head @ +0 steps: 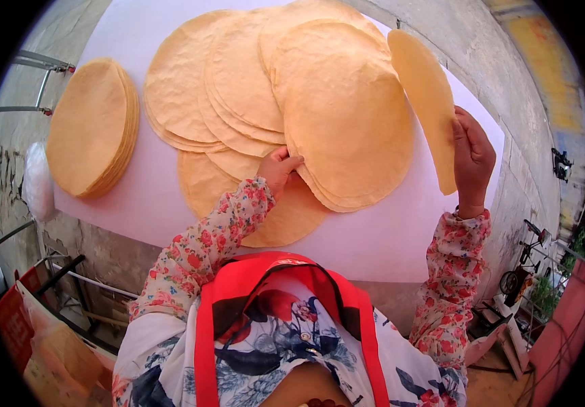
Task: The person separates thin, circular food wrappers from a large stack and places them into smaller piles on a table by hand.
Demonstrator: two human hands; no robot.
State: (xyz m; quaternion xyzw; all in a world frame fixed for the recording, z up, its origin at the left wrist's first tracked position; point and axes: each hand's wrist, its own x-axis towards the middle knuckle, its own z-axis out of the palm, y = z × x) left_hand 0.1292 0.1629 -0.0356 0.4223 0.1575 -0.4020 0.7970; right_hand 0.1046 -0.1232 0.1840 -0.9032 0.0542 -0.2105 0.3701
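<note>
In front of me, large thin round flatbreads (348, 127) lie in overlapping stacks on a white tabletop (373, 249). My left hand (278, 170) pinches the near left edge of the rightmost stack; how many layers it grips cannot be told. Raised at the right, my right hand (473, 152) holds a flatbread (424, 107) by its side. This piece stands tilted, seen nearly edge-on and slightly curved. Another flatbread (292, 224) lies partly under the stacks, close to my body.
A separate neat stack of flatbreads (91, 127) sits at the table's left end. Beside it hangs a clear plastic bag (39, 180). Metal frame bars (43, 61) jut in at the left. A parked bicycle (518, 264) stands beyond the right side, near a pink panel (567, 325).
</note>
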